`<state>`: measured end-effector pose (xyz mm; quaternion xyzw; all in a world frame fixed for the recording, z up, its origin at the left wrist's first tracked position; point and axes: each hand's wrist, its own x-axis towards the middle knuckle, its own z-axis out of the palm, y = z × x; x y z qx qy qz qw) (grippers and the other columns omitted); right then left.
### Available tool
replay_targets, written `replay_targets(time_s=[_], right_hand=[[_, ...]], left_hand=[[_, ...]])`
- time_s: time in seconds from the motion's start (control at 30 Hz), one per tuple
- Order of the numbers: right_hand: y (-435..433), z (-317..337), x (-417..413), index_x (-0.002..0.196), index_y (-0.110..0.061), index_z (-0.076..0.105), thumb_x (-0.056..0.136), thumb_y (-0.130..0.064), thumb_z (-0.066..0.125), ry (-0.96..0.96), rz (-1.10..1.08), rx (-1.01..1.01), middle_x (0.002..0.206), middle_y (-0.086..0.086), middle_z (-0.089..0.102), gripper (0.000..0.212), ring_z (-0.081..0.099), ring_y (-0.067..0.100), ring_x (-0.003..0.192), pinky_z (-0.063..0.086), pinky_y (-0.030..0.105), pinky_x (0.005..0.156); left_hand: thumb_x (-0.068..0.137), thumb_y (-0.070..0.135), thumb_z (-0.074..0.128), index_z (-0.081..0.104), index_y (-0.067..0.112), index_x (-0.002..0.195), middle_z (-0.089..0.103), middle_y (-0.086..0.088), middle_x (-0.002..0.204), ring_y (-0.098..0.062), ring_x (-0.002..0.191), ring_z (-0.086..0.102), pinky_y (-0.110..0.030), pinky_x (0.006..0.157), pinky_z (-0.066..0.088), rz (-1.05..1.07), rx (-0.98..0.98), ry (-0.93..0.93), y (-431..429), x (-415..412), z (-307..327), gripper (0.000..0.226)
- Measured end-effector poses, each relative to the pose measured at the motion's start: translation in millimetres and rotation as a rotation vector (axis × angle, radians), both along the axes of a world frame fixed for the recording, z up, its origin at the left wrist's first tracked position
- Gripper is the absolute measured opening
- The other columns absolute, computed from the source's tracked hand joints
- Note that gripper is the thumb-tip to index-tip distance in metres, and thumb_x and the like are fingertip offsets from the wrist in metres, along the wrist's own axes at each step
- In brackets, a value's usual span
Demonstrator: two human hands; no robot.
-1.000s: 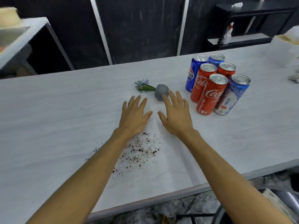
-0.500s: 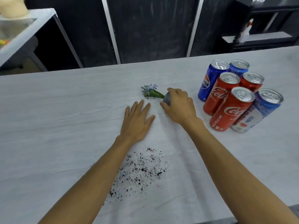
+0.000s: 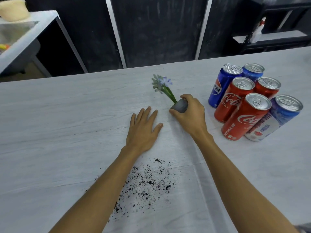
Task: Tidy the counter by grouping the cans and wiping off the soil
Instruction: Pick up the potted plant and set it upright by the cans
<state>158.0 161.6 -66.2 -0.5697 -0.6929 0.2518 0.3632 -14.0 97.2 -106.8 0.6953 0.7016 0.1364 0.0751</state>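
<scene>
Head cam, looks fwd/down, close over counter (image 3: 50, 115).

Glossy metal cans (image 3: 245, 115) on matt wood-grain counter (image 3: 67, 132).

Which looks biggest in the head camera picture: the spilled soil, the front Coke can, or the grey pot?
1. Spilled soil, the widest patch, though nearest the camera.
2. Front Coke can.
3. Grey pot, partly hidden in the right hand.

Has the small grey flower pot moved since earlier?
Yes. The right hand has tipped the small grey flower pot up, stem swinging toward the far edge of the white counter.
</scene>
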Motion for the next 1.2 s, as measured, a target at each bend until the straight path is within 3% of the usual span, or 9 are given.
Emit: replay_targets(time_s=[0.13,0.33,0.7,0.9,1.03,1.2], right_hand=[[-4.5,-7.0,8.8,0.124,-0.021,0.053,0.073,-0.033,0.083,0.147,-0.1,0.044,0.114,-0.002,0.058,0.061,0.054,0.009,0.104,0.048,0.027,0.091],[-2.8,-14.2,20.7,0.119,-0.022,0.055,0.068,-0.037,0.086,0.258,-0.159,0.05,0.111,-0.004,0.061,0.062,0.06,0.012,0.103,0.054,0.035,0.089],[6.2,-22.0,26.5,0.118,-0.018,0.049,0.066,-0.032,0.087,0.258,-0.265,0.082,0.119,-0.001,0.055,0.066,0.053,0.017,0.11,0.05,0.036,0.094],[9.3,-23.4,28.9,0.121,-0.017,0.049,0.067,-0.03,0.087,0.267,-0.307,0.086,0.121,0.001,0.054,0.067,0.052,0.015,0.11,0.048,0.027,0.094],[10.9,-25.6,29.1,0.127,-0.013,0.05,0.069,-0.029,0.085,0.239,-0.334,0.064,0.127,0.004,0.053,0.07,0.049,0.016,0.116,0.039,0.02,0.095],[12.9,-25.4,28.1,0.131,-0.014,0.05,0.072,-0.028,0.083,0.228,-0.338,0.044,0.131,0.004,0.051,0.069,0.046,0.017,0.121,0.035,0.019,0.096]], left_hand=[[0.099,0.055,0.026,0.017,0.028,0.153,0.007,0.003,0.162,-0.014,0.148,-0.001,-0.041,0.12,-0.005,0.001,0.003,-0.012,0.1,-0.9,-0.1,0.061],[0.099,0.053,0.03,0.02,0.027,0.152,0.007,0.003,0.162,-0.013,0.148,-0.002,-0.039,0.12,-0.006,0.007,0.002,-0.068,1.7,-0.1,0.2,0.06],[0.101,0.046,0.035,0.024,0.022,0.151,0.011,0.001,0.161,-0.013,0.148,0.002,-0.037,0.12,-0.004,-0.062,0.051,-0.183,22.4,24.1,6.6,0.057],[0.1,0.051,0.028,0.021,0.022,0.152,0.01,0.0,0.162,-0.014,0.148,0.001,-0.04,0.12,-0.004,-0.087,0.025,-0.087,24.5,26.1,-0.7,0.06],[0.1,0.052,0.027,0.022,0.022,0.152,0.012,-0.001,0.161,-0.015,0.148,0.002,-0.041,0.12,-0.003,-0.082,0.03,-0.065,24.1,27.0,-1.4,0.06],[0.1,0.052,0.027,0.022,0.022,0.152,0.013,-0.001,0.161,-0.015,0.148,0.002,-0.041,0.12,-0.003,-0.079,0.028,-0.054,24.6,26.9,-0.9,0.06]])
